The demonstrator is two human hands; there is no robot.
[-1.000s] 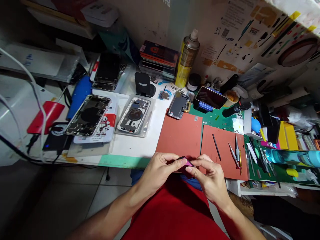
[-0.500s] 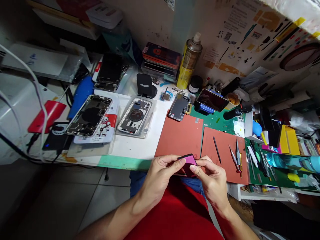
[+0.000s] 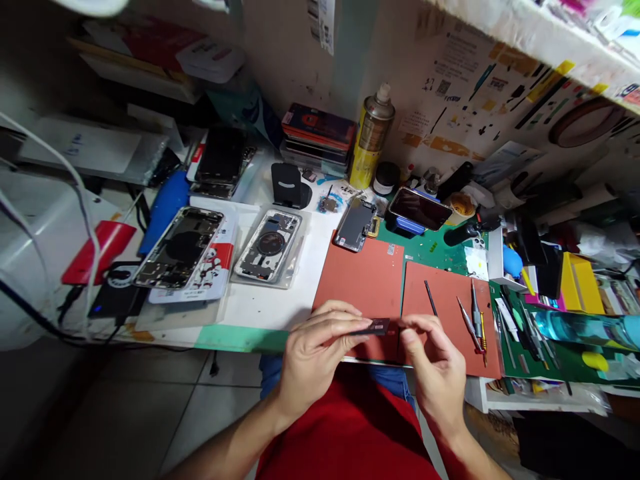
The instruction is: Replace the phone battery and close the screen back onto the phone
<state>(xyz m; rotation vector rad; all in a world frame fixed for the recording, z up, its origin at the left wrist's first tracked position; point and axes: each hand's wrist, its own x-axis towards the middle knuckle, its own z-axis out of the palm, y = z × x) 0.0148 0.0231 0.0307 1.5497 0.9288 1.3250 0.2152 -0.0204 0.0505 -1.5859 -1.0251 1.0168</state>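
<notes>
The left hand [image 3: 311, 350] is closed in a pinch, thumb below and fingers above, on one end of a thin, dark, flat piece [image 3: 379, 327] with straight edges and small pale print. The piece is tilted nearly edge-on, raised over the near edge of a matte red-brown mat [image 3: 363, 277]. The right hand [image 3: 441, 360], just beside the piece at three o'clock, has its fingers curled and its thumb and forefinger tips close together; whether something thin lies between them, I cannot tell.

Reckoned from the piece, a slim black stick [image 3: 431, 298] lies between two and three o'clock on a second mat [image 3: 453, 287] of the same smooth finish. At three o'clock are slender metal tools [image 3: 471, 320], tapering to points, and well beyond them a translucent blue bottle [image 3: 583, 328]. A glossy dark phone [image 3: 420, 209] leans on a blue stand [image 3: 401, 225] at one o'clock. At twelve, a cylindrical spray can [image 3: 370, 143] shows yellow below and bare metal above. A flat grey panel [image 3: 354, 227] with rounded corners sits near half past eleven. At ten o'clock, a pale-rimmed phone shell [image 3: 269, 245] with a dark disc rests on clear plastic on the white worktop [image 3: 265, 310].
</notes>
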